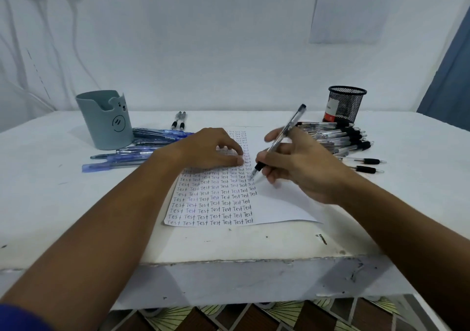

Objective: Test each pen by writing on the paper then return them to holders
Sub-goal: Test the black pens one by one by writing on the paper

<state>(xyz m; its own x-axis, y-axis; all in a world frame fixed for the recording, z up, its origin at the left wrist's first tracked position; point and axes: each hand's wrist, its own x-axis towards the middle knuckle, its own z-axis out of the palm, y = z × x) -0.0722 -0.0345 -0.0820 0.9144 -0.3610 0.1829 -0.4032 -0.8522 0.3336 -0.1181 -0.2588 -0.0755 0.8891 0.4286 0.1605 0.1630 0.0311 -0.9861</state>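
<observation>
Two hands busy: our right hand (292, 162) grips a pen (278, 141), left hand (211, 150) at 9 o'clock presses curled fingers on paper (279, 203).

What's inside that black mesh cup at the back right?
Through the black mesh cup a red and white label or card shows low on its left side. No pens stick out above the rim; the clear pens lie piled in front. Its bottom is hidden behind that pile.

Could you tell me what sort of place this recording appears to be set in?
Probably a plain home or makeshift desk against a bare wall: a white table with two pen holders, heaps of pens, and patterned floor tiles below.
</observation>
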